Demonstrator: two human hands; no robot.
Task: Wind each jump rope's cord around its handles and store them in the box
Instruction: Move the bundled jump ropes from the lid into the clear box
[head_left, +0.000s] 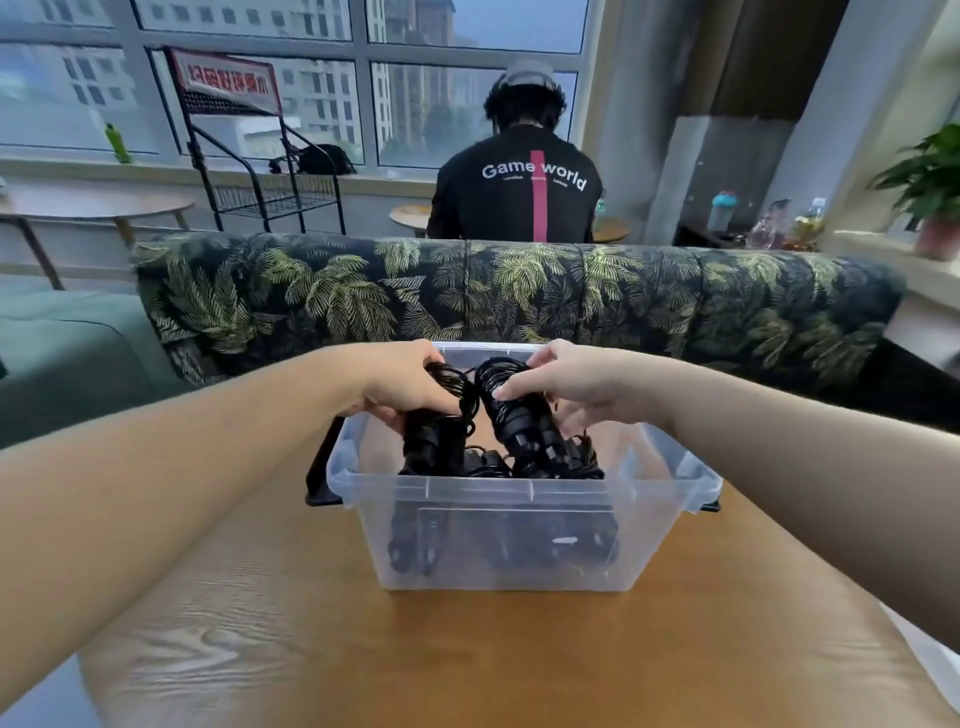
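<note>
Over the far half of a clear plastic box (519, 540), both bare forearms reach in from the near corners of the view and meet above its open top. The left hand (402, 384) comes in from the left with its back turned up and its fingers (374, 410) curled down around the upper end of a wound black jump rope (434, 441), gripping it where the cord is coiled about the handles. The right hand (566, 382) mirrors it from the right, wrist slightly raised, thumb and fingers wrapped around the top of a second wound jump rope (511, 421). Both bundles stand steeply tilted, their lower ends down inside the box and their upper ends leaning toward the far wall, side by side and nearly touching. More black coils and handles (483, 465) lie at the bottom between and around them; how many, I cannot tell.

The box sits on a wooden table (467, 649), with a dark flat piece (322, 478) showing under it at both sides. Behind it runs a sofa back with a palm-leaf print (519, 291). Beyond that a person in a black shirt (514, 192) sits facing the windows (311, 78).
</note>
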